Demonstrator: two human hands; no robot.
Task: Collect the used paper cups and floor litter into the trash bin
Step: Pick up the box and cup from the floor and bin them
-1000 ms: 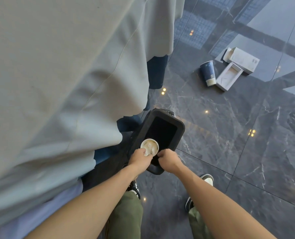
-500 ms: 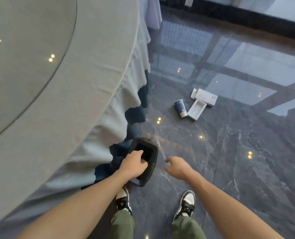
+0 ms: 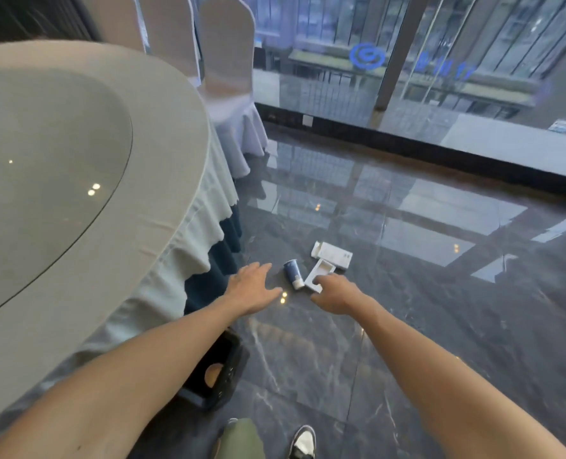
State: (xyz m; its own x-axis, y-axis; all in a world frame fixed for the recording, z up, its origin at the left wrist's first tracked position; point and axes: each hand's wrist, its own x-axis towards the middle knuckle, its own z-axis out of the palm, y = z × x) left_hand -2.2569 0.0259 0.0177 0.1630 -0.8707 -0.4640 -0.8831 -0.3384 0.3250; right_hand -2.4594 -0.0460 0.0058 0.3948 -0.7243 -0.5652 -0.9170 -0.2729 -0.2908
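A black trash bin (image 3: 223,380) stands on the dark floor below my left forearm, with a paper cup visible inside it. Farther out on the floor lies a blue paper cup (image 3: 292,273) on its side. Beside it sit an open white box tray (image 3: 318,278) and a white carton (image 3: 333,255). My left hand (image 3: 252,288) is stretched forward with spread fingers, holding nothing, left of the blue cup. My right hand (image 3: 333,293) reaches forward with loosely curled fingers, empty, overlapping the near end of the white tray in the view.
A round table with a pale cloth (image 3: 116,246) and a glass turntable (image 3: 43,180) fills the left side. Covered chairs (image 3: 228,94) stand behind it. A glass wall (image 3: 440,77) runs along the back. My shoes (image 3: 303,442) are at the bottom.
My left hand let go of the bin after the cup dropped in. The view lifted as I straightened, and both hands moved forward toward the litter on the floor.
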